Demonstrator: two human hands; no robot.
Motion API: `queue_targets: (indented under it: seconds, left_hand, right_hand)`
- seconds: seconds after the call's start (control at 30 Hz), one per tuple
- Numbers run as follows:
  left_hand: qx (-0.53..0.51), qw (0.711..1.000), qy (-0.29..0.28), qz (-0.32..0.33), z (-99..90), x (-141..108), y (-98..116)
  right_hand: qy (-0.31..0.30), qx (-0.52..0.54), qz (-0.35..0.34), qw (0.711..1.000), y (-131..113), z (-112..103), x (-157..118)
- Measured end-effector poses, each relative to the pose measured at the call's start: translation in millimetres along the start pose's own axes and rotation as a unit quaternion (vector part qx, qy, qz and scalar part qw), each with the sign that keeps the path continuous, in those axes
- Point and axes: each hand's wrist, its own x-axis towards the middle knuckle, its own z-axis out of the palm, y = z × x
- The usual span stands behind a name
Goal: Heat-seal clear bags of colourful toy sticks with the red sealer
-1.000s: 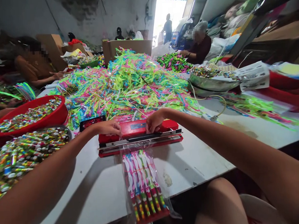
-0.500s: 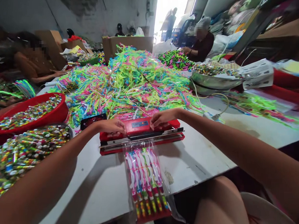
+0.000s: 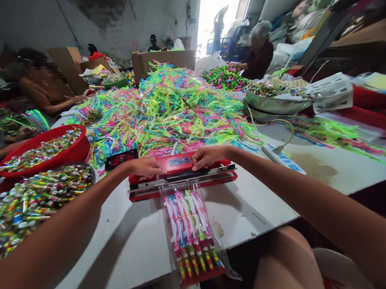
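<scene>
A red sealing machine [image 3: 210,181] with a long metal bar lies across the white table. On its left part rests my left hand [image 3: 146,167], fingers curled together against the red body; whether they grip anything is hidden. My right hand [image 3: 209,155] has its fingers pressed together on the machine's right part, by the black handle. From under the bar a clear plastic bag [image 3: 190,234] hangs toward me over the table edge. It holds several pink, white and green sticks with banded, coloured lower ends. Neither hand touches the bag's visible part.
Behind the machine spreads a big heap of colourful strips [image 3: 178,106]. A phone [image 3: 120,159] lies left of it, near a red basin [image 3: 46,151] of small tubes. A power strip [image 3: 283,159] is at right. People sit around the table.
The view has shifted slightly, showing more of the power strip. My right hand has moved slightly left and my left hand has shifted slightly on the machine. The bag still hangs from it.
</scene>
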Motion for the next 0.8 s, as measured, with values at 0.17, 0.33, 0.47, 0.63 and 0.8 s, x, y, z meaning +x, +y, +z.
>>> queue_targets:
  seconds: [0.17,0.33,0.47,0.63,0.8]
  left_hand:
    - [0.023,1.0,-0.002,-0.018,0.7,0,10]
    - [0.123,0.988,-0.03,-0.09,1.8,8,32]
    - [0.198,0.974,-0.004,-0.112,10.2,11,48]
    - [0.263,0.957,0.037,-0.119,12.3,11,63]
    - [0.227,0.964,0.045,-0.129,12.0,13,62]
  right_hand:
    - [-0.008,-0.035,0.012,0.999,-10,-1,4]
    - [-0.017,-0.152,0.068,0.986,-28,12,7]
    - [-0.006,-0.255,0.074,0.964,-35,32,12]
    - [0.018,-0.257,0.058,0.965,-25,38,10]
    - [0.042,-0.177,-0.001,0.983,-4,32,-6]
